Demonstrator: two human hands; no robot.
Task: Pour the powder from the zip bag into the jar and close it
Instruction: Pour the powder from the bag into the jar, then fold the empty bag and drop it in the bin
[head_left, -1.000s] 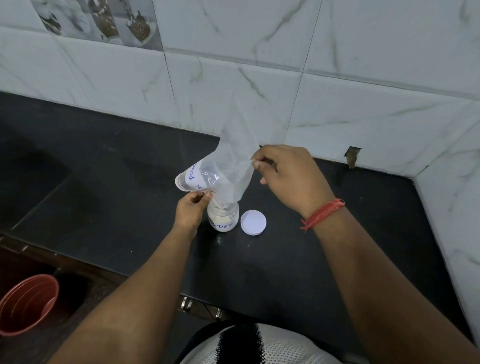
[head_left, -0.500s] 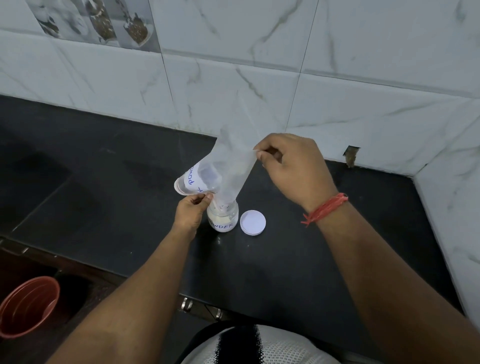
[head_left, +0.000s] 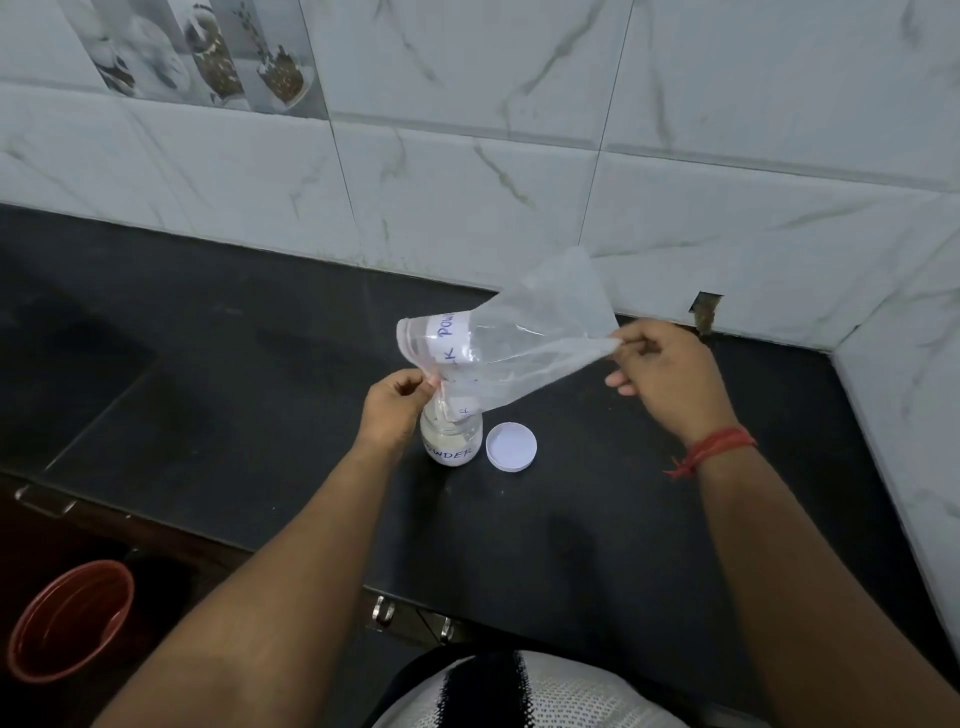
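A clear zip bag (head_left: 511, 343) with a white handwritten label hangs tilted over a small clear jar (head_left: 451, 439) labelled "POWDER", which stands on the black counter (head_left: 260, 364) with pale powder in its bottom. The bag looks nearly empty. My left hand (head_left: 396, 402) pinches the bag's lower edge just above the jar's mouth. My right hand (head_left: 662, 369) pinches the bag's far corner, out to the right and a little higher. The white lid (head_left: 511, 447) lies open side up on the counter, just right of the jar.
A marble-tiled wall (head_left: 519, 156) runs behind the counter and turns toward me on the right. The counter's front edge has metal drawer handles (head_left: 382, 613) below it. A red bucket (head_left: 67, 618) stands on the floor at lower left.
My right hand has pulled the bag's corner out to the right and lower, so the bag now lies flatter and stretched. My left hand stays at the jar's mouth.
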